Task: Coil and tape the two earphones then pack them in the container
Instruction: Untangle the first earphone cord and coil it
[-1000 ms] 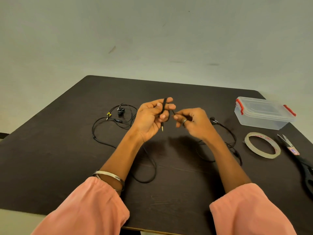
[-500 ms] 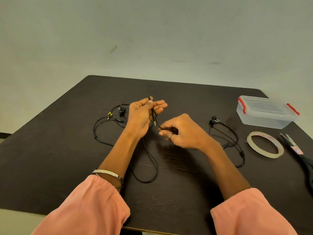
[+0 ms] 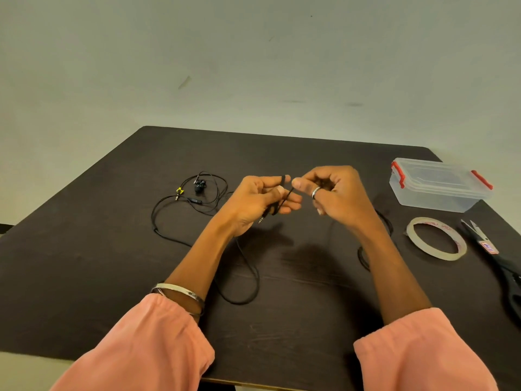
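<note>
Roughly at table centre, hands: raised, almost touching.
Left hand [image 3: 255,203]: fingers curled, thin black earphone cord [image 3: 283,200] looped around them, plug dangling below.
Right hand [image 3: 335,196]: thumb and forefinger pinched on the same cord.
Cord handling: likely light, limp, springy; pinch near the loops so they don't slip.
Second earphone [image 3: 197,193]: loose tangle at 10 o'clock.
Container [image 3: 439,184]: lid on, at 2 o'clock.
Tape roll [image 3: 435,238]: at 3 o'clock.
Scissors [image 3: 496,258]: just beyond.
</note>
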